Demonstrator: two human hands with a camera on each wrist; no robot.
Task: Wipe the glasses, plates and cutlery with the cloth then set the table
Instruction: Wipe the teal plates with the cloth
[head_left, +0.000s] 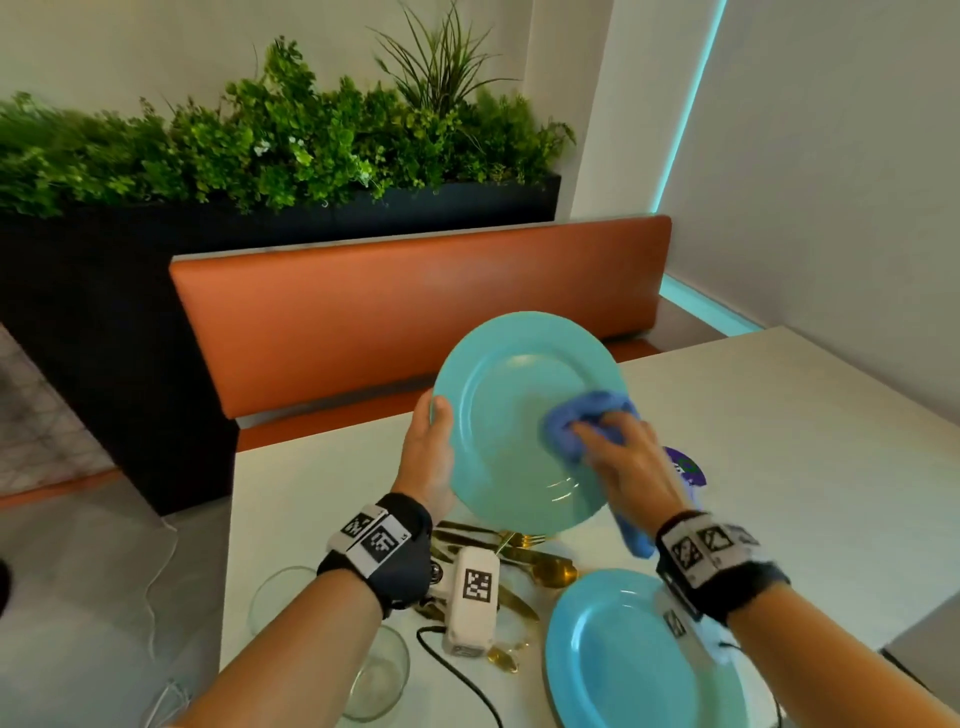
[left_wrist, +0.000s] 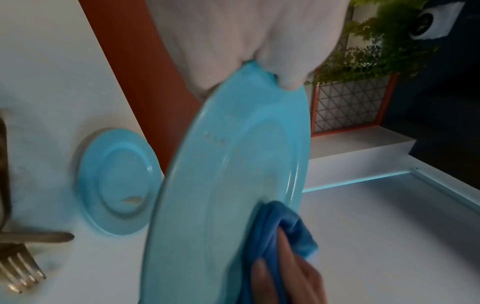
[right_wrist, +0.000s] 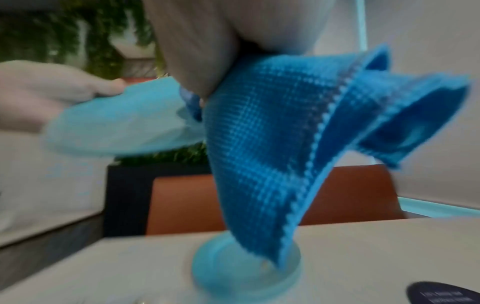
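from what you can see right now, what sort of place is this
Most likely a restaurant or café dining area. An orange padded bench seat runs along a pale table, a long dark planter of greenery divides the room behind it, and gold cutlery and turquoise plates wait on the table.

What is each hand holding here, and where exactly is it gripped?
The left hand holds the raised plate by its left rim. The right hand grips the bunched blue cloth, pressing it against the plate's face.
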